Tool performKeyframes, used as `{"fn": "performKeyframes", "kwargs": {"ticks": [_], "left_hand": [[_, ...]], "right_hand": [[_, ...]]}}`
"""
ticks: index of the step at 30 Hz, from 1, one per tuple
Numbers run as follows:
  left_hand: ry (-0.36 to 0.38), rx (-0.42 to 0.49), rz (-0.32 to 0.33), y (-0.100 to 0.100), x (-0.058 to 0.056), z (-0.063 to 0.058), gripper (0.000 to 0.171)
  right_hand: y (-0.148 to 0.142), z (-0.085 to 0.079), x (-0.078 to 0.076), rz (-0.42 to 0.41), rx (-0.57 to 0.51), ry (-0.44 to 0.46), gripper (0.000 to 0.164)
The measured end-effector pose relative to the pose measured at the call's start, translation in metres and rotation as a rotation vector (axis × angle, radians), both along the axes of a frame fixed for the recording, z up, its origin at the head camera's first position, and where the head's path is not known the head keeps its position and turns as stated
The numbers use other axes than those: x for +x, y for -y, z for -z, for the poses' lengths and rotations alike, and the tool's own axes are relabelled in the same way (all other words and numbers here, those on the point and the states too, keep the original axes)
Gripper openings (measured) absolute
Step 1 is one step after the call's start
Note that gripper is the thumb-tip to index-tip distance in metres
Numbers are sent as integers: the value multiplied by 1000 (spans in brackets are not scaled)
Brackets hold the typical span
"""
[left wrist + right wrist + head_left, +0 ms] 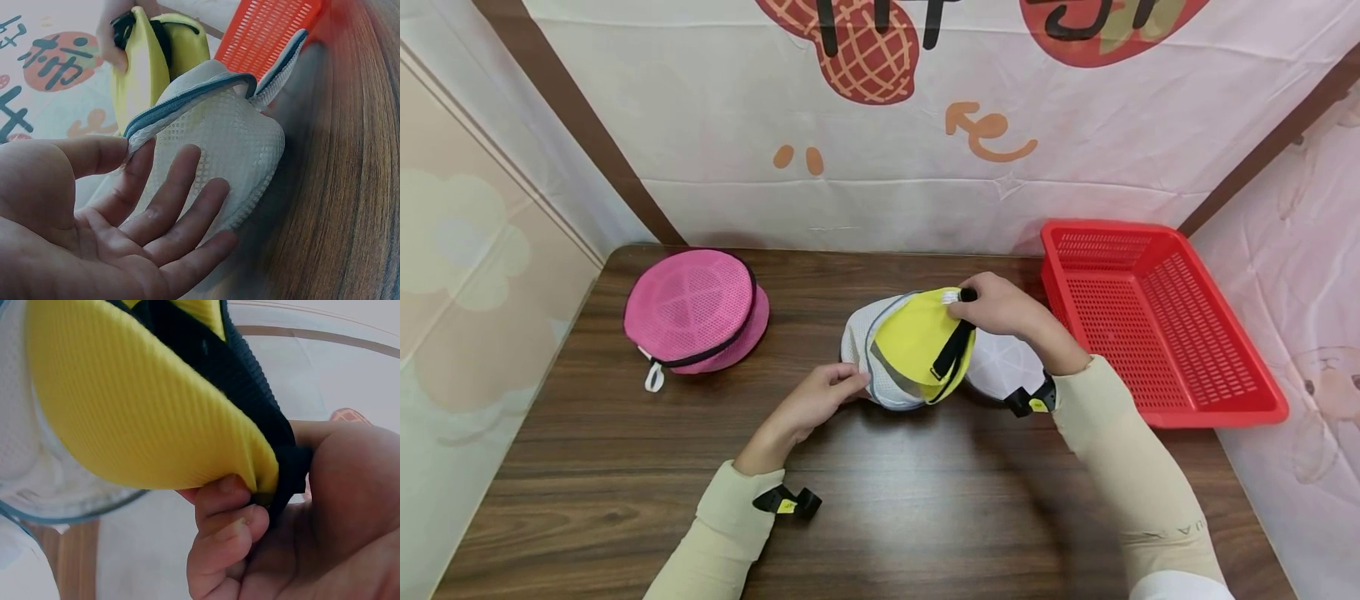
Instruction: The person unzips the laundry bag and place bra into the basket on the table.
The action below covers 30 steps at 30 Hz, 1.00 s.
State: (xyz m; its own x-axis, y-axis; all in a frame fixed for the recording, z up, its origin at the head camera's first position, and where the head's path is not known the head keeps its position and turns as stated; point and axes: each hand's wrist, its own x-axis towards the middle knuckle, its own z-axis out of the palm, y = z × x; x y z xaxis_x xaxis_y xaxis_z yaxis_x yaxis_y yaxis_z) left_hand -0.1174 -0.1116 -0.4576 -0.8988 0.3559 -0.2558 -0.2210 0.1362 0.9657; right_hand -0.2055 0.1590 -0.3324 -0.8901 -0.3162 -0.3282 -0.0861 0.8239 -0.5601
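Observation:
A yellow bra [913,333] with black straps sits partly inside a white mesh laundry bag [859,333] near the table's middle. Blue-grey zipper trim [187,100] edges the bag's opening. My left hand [820,400] pinches that trim between thumb and index finger, its other fingers spread beside the mesh [256,144]. At the bra's upper right end, my right hand [1011,308] grips the yellow fabric [137,406] and the black band [290,472]. A round white mesh piece [1003,367] lies under my right wrist; whether it joins the bag is hidden.
On the table's left lies a round pink mesh bag [688,308] with a black zipper edge and a white loop. A red plastic basket [1240,333] stands at the right. Printed cloth [715,125] hangs behind the wooden table [587,467].

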Motion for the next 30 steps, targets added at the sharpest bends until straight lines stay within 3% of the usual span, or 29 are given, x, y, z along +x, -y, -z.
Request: {"fn": "performKeyframes", "kwargs": {"ticks": [7,12,19,25,30], "left_hand": [[23,16,4,1,0,1,26],[39,76,44,2,0,-2,31],[54,105,78,4,0,-2,34],[58,102,92,4,-1,-2,36],[67,95,97,5,0,-3,37]], "right_hand": [[-17,-13,1,2,-5,6,24],[-33,-29,3,56,-80,27,26],[-62,-55,4,139,-207,-72,26],[-94,-69,2,287,-385,-116,30],[-120,-73,-4,412,-588,-151,4]]}}
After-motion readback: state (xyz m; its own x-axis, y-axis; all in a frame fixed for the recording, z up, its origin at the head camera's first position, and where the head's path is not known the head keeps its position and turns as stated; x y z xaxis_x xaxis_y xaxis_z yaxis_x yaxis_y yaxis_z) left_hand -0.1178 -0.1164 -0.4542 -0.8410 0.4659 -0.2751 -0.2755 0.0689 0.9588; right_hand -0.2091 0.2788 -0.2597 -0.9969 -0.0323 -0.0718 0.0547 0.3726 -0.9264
